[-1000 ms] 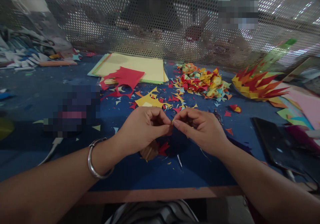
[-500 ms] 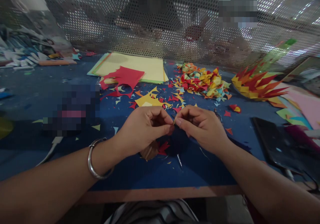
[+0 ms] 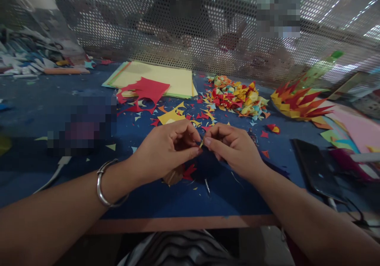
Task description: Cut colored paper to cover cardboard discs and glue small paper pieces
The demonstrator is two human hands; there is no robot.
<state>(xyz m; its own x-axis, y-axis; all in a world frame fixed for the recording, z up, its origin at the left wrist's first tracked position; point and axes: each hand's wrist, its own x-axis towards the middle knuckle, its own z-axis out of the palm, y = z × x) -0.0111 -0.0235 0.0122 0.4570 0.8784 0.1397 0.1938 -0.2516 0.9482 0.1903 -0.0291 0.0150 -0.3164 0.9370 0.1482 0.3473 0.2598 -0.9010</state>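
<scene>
Between my two hands, just above the middle of the table, is a small narrow yellow piece of paper (image 3: pixel 201 143). My right hand (image 3: pixel 233 147) pinches it between thumb and forefinger. The thumb and forefinger of my left hand (image 3: pixel 172 149) close on its other side, the other fingers curled. Below my left hand lies a brown rounded object (image 3: pixel 173 175), partly hidden by the hand. A red pointed paper piece (image 3: pixel 189 172) is beside it. A thin silvery tool (image 3: pixel 207 187) lies on the blue table (image 3: pixel 154 206) nearer to me.
Behind my hands are a stack of coloured paper (image 3: pixel 166 76), a cut red sheet (image 3: pixel 154 92) and a heap of small folded papers (image 3: pixel 237 95). Right stand a spiky paper piece (image 3: pixel 299 103) and a phone (image 3: pixel 314 171). A perforated metal screen (image 3: pixel 118 32) backs the table.
Both hands have shifted slightly left in view, along with the whole scene. My left fingertips have loosened a little, and more of the yellow paper piece shows between the hands.
</scene>
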